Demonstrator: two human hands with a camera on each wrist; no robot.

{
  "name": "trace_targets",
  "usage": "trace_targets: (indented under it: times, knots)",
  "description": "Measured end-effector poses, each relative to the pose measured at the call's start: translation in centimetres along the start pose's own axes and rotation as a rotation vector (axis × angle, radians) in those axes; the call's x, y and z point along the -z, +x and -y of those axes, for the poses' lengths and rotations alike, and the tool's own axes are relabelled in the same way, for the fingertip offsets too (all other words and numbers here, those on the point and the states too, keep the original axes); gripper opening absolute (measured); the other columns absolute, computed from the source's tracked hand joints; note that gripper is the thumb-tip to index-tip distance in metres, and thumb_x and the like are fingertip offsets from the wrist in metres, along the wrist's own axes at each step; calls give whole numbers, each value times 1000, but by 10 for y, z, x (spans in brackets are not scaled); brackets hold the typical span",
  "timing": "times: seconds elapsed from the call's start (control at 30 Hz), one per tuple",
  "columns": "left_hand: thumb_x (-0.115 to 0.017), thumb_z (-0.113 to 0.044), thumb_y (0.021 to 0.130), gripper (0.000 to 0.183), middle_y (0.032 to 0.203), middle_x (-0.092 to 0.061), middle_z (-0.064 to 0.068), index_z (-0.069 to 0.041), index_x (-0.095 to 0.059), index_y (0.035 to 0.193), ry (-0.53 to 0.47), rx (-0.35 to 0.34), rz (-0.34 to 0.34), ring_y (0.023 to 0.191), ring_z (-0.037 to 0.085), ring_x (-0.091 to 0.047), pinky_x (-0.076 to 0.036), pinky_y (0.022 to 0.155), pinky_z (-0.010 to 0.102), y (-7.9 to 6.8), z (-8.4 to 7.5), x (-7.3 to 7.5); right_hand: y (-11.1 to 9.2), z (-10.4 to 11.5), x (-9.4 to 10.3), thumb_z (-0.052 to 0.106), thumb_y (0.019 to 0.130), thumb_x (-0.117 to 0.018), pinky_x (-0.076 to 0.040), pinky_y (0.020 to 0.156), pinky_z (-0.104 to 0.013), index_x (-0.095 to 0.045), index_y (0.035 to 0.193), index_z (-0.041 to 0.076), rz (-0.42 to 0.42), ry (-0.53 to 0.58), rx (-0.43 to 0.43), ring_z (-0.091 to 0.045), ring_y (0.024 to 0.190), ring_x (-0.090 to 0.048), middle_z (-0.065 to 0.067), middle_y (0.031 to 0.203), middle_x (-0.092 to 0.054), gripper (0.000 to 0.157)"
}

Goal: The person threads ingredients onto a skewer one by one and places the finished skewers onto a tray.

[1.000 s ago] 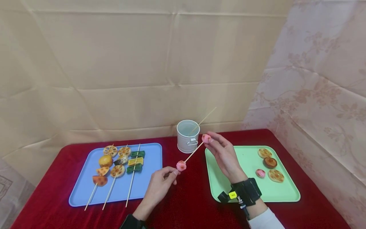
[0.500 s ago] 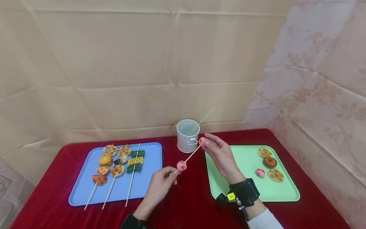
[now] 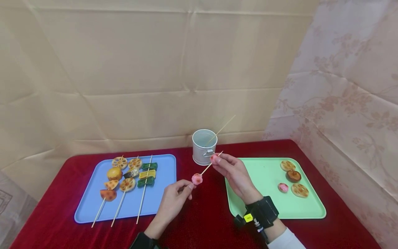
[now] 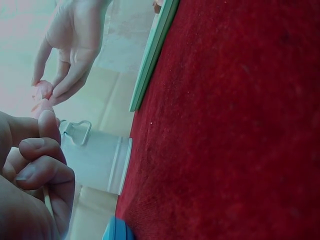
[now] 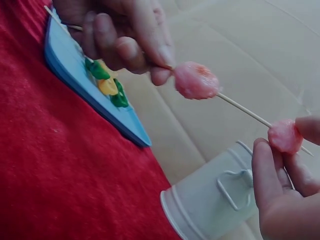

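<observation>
My left hand grips a thin wooden skewer by its lower part. Just past those fingertips, a browned pink food ball is threaded on the stick. Between thumb and fingertips, my right hand pinches a second pink ball farther up. The skewer's pointed tip sticks out beyond this second ball, and a bare stretch of stick separates the two. In the left wrist view, curled left fingers hide most of the skewer.
Behind the hands stands a white bucket with a bare skewer leaning in it. A blue tray at left bears three loaded skewers. The green tray at right holds another pink ball and several browned slices.
My right hand has moved down and left along the skewer, bringing the second pink ball closer to the first. The skewer's tip now shows past that ball. My left hand stays nearly still.
</observation>
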State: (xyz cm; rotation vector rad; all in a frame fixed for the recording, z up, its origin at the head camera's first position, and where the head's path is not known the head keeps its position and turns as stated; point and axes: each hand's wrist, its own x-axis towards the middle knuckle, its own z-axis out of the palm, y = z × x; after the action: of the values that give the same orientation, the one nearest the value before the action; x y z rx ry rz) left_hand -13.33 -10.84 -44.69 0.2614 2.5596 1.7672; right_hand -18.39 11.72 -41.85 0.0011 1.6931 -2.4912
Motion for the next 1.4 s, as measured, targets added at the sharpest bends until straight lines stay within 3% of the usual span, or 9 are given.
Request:
trace_targets:
  times: [0.27,0.4,0.63,0.9,1.17,1.33,1.4]
  knots:
    - [-66,-14,101,15,65,-62,-3,-4,-75,94,15,2,-13,53,6,-43,-31,51,22,1,-1,0,-5,-7,-7,13,99,-70,-54,97,-34,-59,129,-7,53,-115,-54,-22,107,-70,-12,116,-72,38]
    - [-66,-13,100,15,65,-62,-3,-4,-75,94,14,2,-12,53,5,-43,-31,51,22,1,-2,1,-7,-10,-10,13,98,-71,-54,96,-33,-61,128,-5,42,-115,-52,-23,107,-70,-14,115,-72,36]
    - [-66,-13,101,15,65,-62,-2,-2,-75,95,-2,1,-12,54,6,-44,-32,51,22,0,-2,2,-10,-18,-16,18,98,-72,-52,101,-36,-61,126,-5,124,-158,-73,-23,108,-69,-14,114,-72,38]
    - [-66,-13,101,14,65,-62,-4,-4,-75,95,11,-15,-15,53,5,-42,-30,50,22,0,-2,3,-11,-19,-17,18,99,-70,-50,103,-38,-57,128,-5,135,-128,-71,-22,107,-69,-12,112,-71,39]
    - [-66,-15,101,15,65,-63,-3,-4,-75,95,19,-5,-15,53,5,-41,-31,51,22,0,0,2,-9,-8,-7,20,101,-68,-53,100,-36,-52,138,-9,65,-193,-44,-27,112,-68,-20,123,-67,50]
    - [-65,-16,102,16,65,-63,-3,-6,-76,96,17,-1,-7,53,5,-41,-31,51,22,-1,1,1,-6,4,5,18,102,-66,-55,96,-35,-54,136,-6,0,-248,-3,-34,116,-65,-24,127,-63,44]
    - [-65,-16,102,16,66,-63,-2,-6,-76,97,16,1,-3,53,5,-41,-31,52,22,-1,1,1,-5,12,13,21,102,-67,-55,96,-36,-55,135,-5,-17,-303,18,-31,115,-66,-23,128,-63,44]
